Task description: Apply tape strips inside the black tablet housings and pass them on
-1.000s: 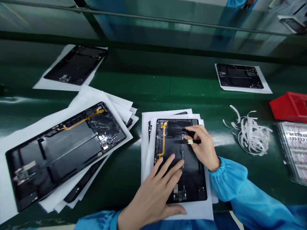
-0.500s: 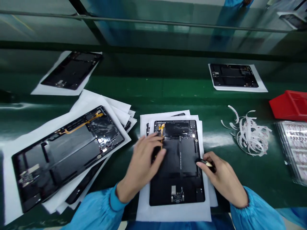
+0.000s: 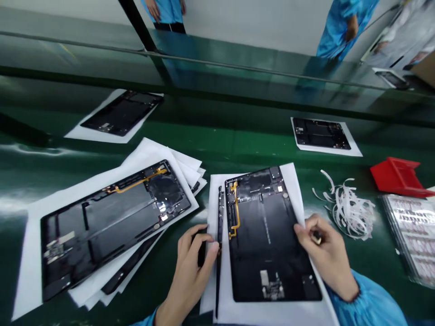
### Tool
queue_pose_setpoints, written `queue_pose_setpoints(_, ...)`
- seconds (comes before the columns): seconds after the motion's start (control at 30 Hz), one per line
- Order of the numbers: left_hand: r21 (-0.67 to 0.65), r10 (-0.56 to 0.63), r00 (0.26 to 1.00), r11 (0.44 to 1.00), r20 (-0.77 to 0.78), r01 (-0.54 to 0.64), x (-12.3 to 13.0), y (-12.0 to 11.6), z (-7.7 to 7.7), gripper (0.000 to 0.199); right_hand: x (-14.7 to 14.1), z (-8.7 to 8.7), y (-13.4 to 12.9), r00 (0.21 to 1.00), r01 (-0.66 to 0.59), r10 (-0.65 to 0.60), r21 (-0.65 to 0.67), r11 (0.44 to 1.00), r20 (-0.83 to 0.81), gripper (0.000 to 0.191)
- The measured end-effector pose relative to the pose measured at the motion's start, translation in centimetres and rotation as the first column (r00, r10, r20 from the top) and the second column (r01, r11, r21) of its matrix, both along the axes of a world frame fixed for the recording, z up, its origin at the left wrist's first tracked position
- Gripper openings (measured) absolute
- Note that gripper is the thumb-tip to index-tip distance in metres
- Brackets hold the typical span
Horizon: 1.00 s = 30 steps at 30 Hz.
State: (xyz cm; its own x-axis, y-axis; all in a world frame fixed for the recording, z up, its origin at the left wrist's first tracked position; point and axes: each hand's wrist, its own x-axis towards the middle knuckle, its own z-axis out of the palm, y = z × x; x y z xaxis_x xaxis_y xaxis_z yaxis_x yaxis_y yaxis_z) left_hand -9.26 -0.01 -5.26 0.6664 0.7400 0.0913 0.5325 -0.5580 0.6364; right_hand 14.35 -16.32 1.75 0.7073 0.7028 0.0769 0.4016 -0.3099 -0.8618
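An opened tablet (image 3: 278, 253), with an orange flex cable (image 3: 237, 208) on its left side and a small circuit board near the bottom, lies slightly turned on a white sheet (image 3: 296, 194). The dark edge of another tablet (image 3: 220, 217) shows beneath it on the left. My left hand (image 3: 190, 267) pinches the left edge of the lower white sheet, thumb and forefinger close together. My right hand (image 3: 328, 253) keeps a short black tool with a cream end (image 3: 316, 236) in its curled fingers. The right thumb touches the upper tablet's right edge.
Left of me, a fanned stack of white sheets and tablets has an opened tablet (image 3: 115, 226) on top. Two more tablets (image 3: 122, 113) (image 3: 321, 133) lie farther back. Curled white strips (image 3: 353, 210), a red bin (image 3: 396, 176) and a clear tray (image 3: 413, 231) are rightward. People stand beyond.
The upper tablet and its sheet have shifted right and tilted, uncovering the lower tablet's left edge. My left hand has left the cable area for the stack's left edge. The view has tipped up.
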Motion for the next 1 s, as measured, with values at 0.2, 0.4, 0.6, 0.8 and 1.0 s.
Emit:
queue_pose_setpoints(0.2, -0.019, 0.04, 0.998, 0.999, 0.049, -0.039, -0.3, 0.5, -0.8, 0.011, 10.4, 1.7, 12.3, 0.992, 0.006, -0.027, 0.161, 0.987, 0.125, 0.031)
queue_pose_setpoints(0.4, 0.065, 0.034, 0.999, 0.997, 0.029, -0.036, 0.3, 0.2, -1.1, 0.008, 17.0, -2.0, 25.3, 0.992, -0.006, -0.019, 0.201, 0.98, 0.122, 0.039)
queue_pose_setpoints(0.6, 0.092, 0.039, 0.999, 0.995, -0.007, -0.038, 0.2, 0.3, -1.2, 0.006, 18.3, -4.0, 26.3, 0.975, 0.079, -0.114, 0.183, 0.98, 0.191, 0.036)
queue_pose_setpoints(0.8, 0.049, -0.131, 0.99, 0.99, 0.048, 0.129, 2.1, 1.6, 1.0, 0.012, 10.3, 5.6, 15.9, 0.948, -0.076, -0.002, 0.229, 0.97, 0.319, 0.034)
queue_pose_setpoints(1.0, 0.05, -0.448, 0.893, 0.891, -0.047, 0.45, 9.3, 2.6, 3.2, 0.035, 1.4, 4.7, 4.5, 0.987, -0.162, 0.163, 0.181, 0.97, 0.01, 0.032)
